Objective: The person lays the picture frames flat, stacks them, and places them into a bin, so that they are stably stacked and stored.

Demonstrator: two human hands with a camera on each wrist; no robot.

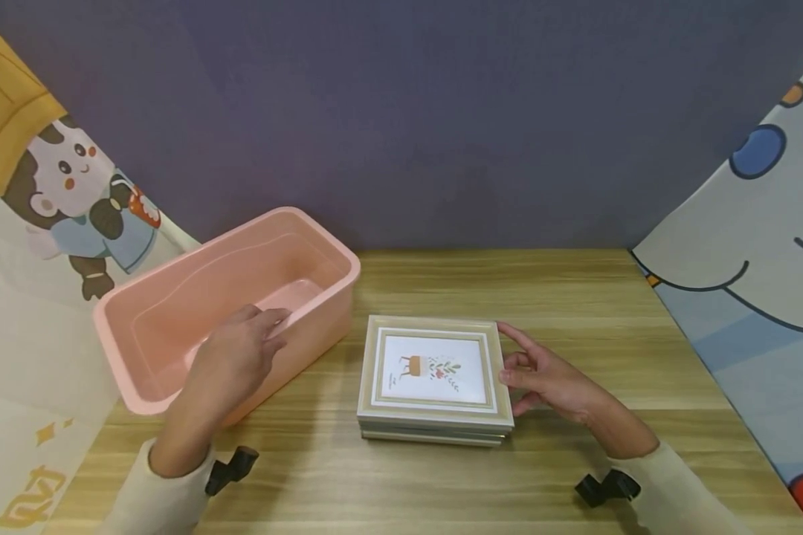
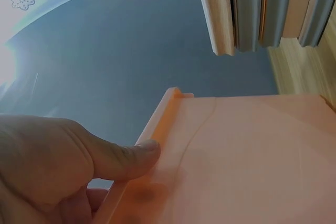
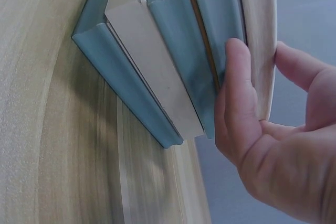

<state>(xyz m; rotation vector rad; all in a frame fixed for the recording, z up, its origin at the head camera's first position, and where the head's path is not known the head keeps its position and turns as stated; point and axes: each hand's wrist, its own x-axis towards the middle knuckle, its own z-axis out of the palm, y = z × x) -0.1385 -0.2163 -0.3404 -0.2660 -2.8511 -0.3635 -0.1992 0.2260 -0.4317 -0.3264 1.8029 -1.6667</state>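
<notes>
A pink plastic bin (image 1: 321, 327) stands at an angle on the left of the table. My left hand (image 1: 237, 357) grips its near long rim, and the left wrist view shows the thumb (image 2: 142, 158) on the inner side of the wall. To the bin's right lies a stack of several picture frames (image 3: 173, 61), some blue-grey and some light. The top picture frame (image 1: 435, 369) has a pale wood border around a print of a potted plant. At its right edge, my right hand (image 1: 549, 379) holds it with curled fingers and thumb, one finger reaching to the far corner.
The wood-grain table (image 1: 562, 297) reaches back to a dark grey panel (image 1: 442, 126). Cartoon-printed cloth (image 1: 60, 200) hangs at the left, and another printed cloth (image 1: 743, 238) hangs at the right. Black wrist mounts sit on both sleeves.
</notes>
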